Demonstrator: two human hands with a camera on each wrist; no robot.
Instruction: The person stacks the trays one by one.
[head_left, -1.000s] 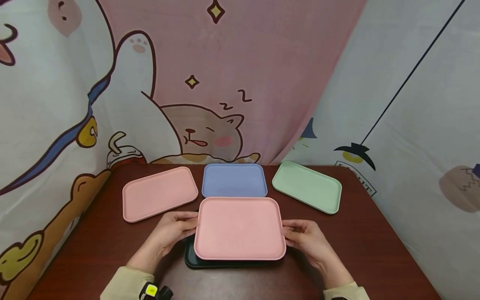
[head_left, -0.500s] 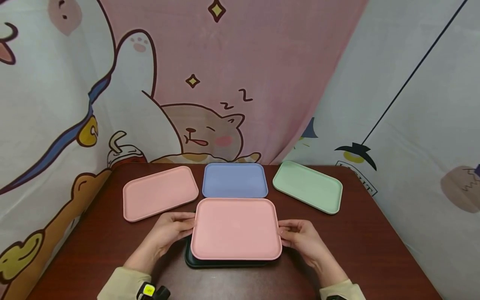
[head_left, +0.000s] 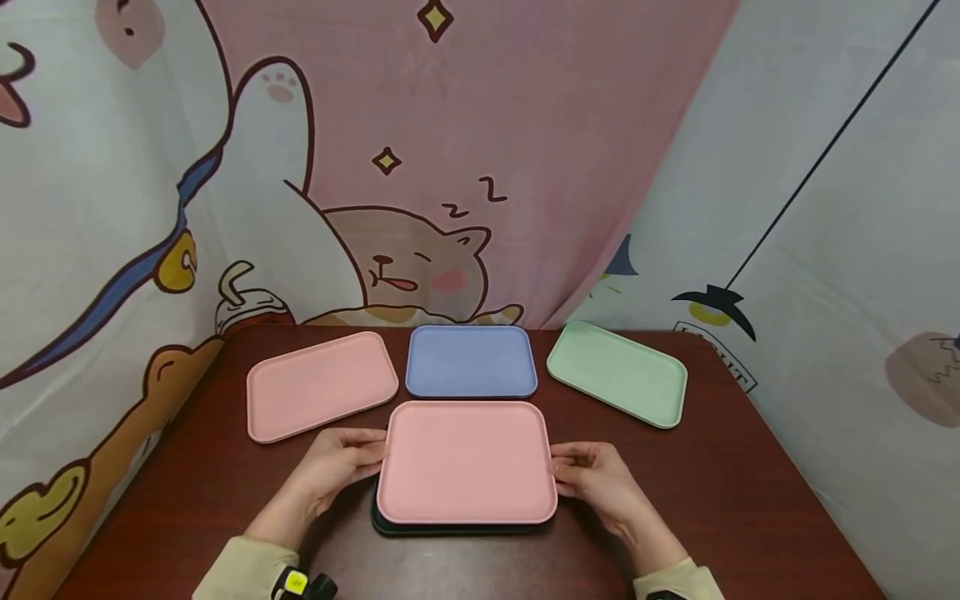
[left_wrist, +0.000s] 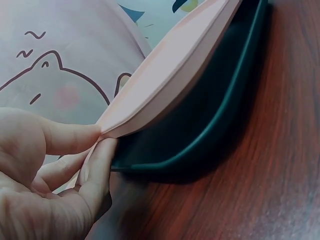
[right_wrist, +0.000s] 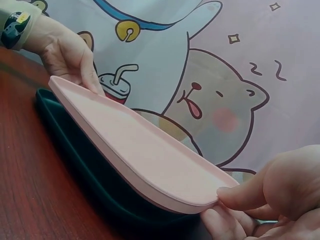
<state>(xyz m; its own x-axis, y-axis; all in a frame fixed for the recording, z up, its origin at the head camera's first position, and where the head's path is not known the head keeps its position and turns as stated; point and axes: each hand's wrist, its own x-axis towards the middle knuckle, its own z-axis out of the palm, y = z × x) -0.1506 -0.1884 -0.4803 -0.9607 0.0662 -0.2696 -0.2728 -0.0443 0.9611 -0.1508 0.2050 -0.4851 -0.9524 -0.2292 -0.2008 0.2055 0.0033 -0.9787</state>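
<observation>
Since a second ago, both hands have drawn the near pink tray a little toward the person's left and lower over the dark tray, so that less of the dark one shows beneath it now. That pink tray is held just above the dark tray at the near middle of the brown table, not seated in it: the wrist views show a gap between the two, with the pink tray tilted a little. At the tray's left edge, the left hand pinches the rim with the thumb on top and the fingers beneath. At the right edge, the right hand pinches the rim in the same way, thumb above and fingers below. Farther back on the table lie three more trays, well apart from the hands: another pink tray on the left, a blue tray in the middle just behind the held one, and a green tray on the right. Behind the table hangs a cartoon cloth with a sleeping cat on it.
</observation>
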